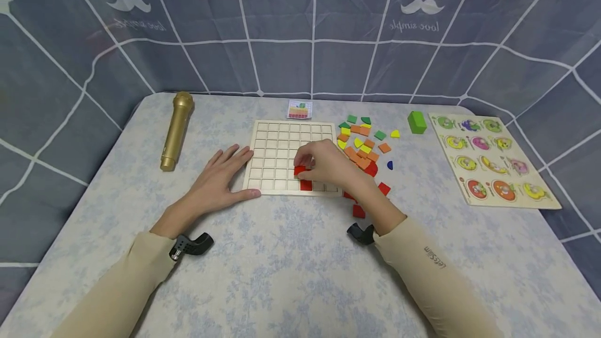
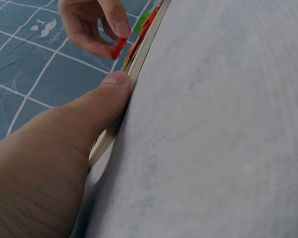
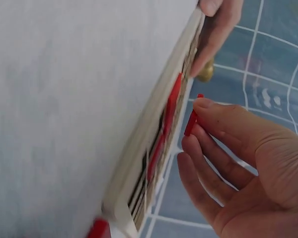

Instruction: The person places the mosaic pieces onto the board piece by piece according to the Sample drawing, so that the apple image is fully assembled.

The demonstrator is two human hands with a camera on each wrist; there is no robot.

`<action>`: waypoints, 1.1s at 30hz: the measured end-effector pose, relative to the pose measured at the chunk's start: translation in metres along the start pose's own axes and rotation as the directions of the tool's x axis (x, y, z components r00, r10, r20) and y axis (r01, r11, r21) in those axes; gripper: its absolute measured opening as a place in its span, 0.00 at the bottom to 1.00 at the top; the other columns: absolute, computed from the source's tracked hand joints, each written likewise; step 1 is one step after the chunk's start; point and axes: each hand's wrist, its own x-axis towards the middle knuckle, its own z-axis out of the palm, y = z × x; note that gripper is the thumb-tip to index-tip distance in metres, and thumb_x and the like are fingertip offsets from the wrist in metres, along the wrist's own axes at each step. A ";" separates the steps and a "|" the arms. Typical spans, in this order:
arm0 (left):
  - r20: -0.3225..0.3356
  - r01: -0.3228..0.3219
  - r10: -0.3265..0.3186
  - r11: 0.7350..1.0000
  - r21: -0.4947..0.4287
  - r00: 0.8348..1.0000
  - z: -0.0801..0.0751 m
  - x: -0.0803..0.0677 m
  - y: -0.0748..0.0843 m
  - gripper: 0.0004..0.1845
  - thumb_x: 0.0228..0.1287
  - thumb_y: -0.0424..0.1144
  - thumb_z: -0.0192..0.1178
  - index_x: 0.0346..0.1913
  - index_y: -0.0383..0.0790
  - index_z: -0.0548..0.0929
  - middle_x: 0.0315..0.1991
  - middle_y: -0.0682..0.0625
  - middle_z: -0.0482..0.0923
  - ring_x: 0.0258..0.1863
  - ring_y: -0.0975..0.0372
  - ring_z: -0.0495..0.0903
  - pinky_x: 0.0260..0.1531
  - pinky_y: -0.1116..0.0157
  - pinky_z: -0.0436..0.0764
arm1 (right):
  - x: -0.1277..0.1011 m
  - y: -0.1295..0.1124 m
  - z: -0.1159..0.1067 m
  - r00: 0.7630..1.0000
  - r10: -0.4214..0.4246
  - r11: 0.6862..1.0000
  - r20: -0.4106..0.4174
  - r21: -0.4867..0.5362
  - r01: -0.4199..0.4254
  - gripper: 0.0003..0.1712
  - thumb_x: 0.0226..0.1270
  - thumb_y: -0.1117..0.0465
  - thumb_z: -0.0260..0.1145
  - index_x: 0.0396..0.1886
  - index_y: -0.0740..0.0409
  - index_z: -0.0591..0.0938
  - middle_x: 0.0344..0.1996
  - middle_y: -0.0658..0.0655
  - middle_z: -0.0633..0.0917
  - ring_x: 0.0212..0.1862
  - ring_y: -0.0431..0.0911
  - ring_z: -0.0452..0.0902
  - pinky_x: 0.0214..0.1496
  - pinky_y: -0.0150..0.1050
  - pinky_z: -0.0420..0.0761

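A pale wooden grid board [image 1: 281, 145] lies in the middle of the table. My left hand [image 1: 220, 176] rests flat beside it, thumb [image 2: 107, 96] against the board's near left edge [image 2: 139, 59]. My right hand [image 1: 324, 163] hovers over the board's lower right cells and pinches a small red square tile [image 3: 192, 119] between thumb and fingers, close above the grid [image 3: 159, 129]. The same red tile [image 2: 118, 48] shows in the left wrist view. Another red tile [image 1: 305, 185] sits in the bottom row.
A heap of loose coloured tiles [image 1: 363, 147] lies right of the board. A small pattern card [image 1: 299, 110] lies behind it. A gold microphone [image 1: 176, 130] is at the left. A green block [image 1: 416, 122] and a fruit peg puzzle [image 1: 490, 158] are at the right.
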 end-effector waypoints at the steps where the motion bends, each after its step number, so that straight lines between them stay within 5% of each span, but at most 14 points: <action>1: 0.001 -0.001 0.001 1.000 0.000 1.000 0.000 0.000 0.000 0.57 0.60 0.65 0.71 0.84 0.39 0.60 0.84 0.41 0.57 0.86 0.45 0.47 0.84 0.42 0.43 | 0.002 0.000 0.002 1.000 -0.005 1.000 0.005 -0.001 0.005 0.09 0.61 0.62 0.82 0.39 0.55 0.90 0.34 0.51 0.89 0.39 0.45 0.82 0.44 0.37 0.85; 24: -0.005 -0.013 0.013 1.000 0.006 1.000 -0.002 0.002 0.003 0.56 0.60 0.65 0.71 0.83 0.38 0.61 0.83 0.40 0.58 0.85 0.45 0.48 0.84 0.42 0.44 | -0.005 0.010 0.014 0.995 0.049 0.996 -0.089 0.082 -0.041 0.07 0.63 0.62 0.81 0.39 0.55 0.90 0.32 0.48 0.89 0.37 0.43 0.83 0.41 0.37 0.84; 33: 0.001 -0.004 0.004 1.000 -0.002 1.000 -0.001 0.000 0.001 0.56 0.60 0.65 0.71 0.83 0.39 0.60 0.84 0.41 0.57 0.86 0.45 0.47 0.84 0.42 0.43 | -0.001 0.006 0.018 0.998 0.042 0.998 -0.056 0.052 -0.039 0.08 0.62 0.62 0.81 0.39 0.55 0.91 0.31 0.49 0.88 0.37 0.44 0.81 0.43 0.36 0.83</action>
